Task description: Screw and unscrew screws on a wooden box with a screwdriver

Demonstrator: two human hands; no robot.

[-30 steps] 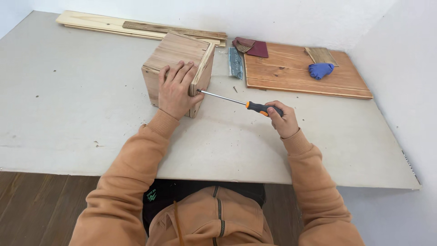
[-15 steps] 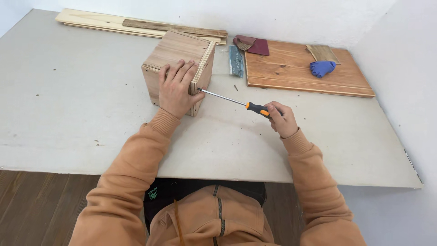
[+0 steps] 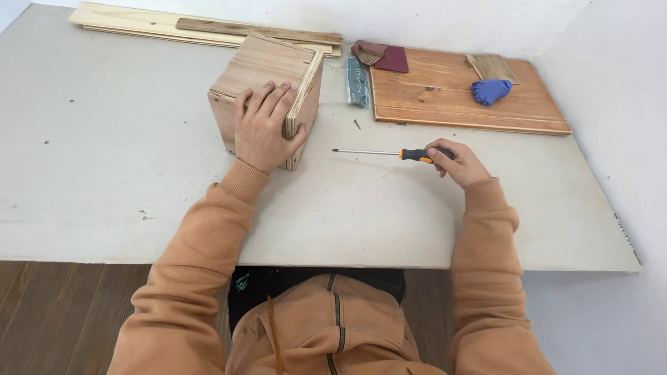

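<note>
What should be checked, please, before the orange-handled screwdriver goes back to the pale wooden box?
1. Left hand steadying the pale wooden box: ok, palm flat on its near side.
2. Right hand gripping the orange-handled screwdriver: ok.
3. Screwdriver tip clear of the box: ok, a gap shows.
4. Small loose screw within reach on the grey table: ok.
5. Screw already seated in the box panel: cannot tell.

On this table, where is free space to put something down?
The table is bare left of the wooden box, and along the near edge in front of both hands. It is crowded at the back right, around the wooden board and blue cloth.
</note>
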